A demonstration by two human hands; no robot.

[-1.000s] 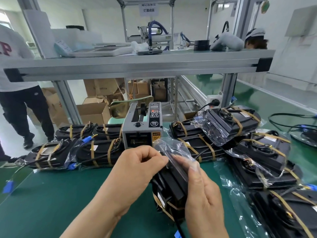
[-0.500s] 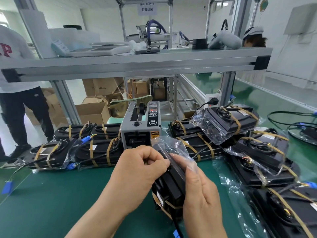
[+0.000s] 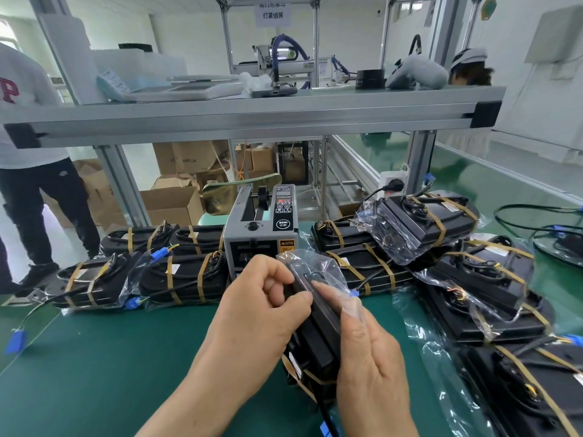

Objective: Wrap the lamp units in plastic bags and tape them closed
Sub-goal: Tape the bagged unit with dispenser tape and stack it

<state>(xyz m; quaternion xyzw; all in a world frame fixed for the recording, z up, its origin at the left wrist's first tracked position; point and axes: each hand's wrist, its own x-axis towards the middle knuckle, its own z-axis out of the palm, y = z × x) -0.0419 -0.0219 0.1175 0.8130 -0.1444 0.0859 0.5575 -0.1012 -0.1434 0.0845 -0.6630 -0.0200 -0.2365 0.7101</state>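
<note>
Green bench (image 3: 94,373) with bagged lamp units (image 3: 183,279), tape dispenser (image 3: 252,244)

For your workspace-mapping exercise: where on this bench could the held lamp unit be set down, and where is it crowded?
Free: green mat front-left, between the left hand and the left row of taped units. Crowded: the right pile of units; beside the tape dispenser.
</note>
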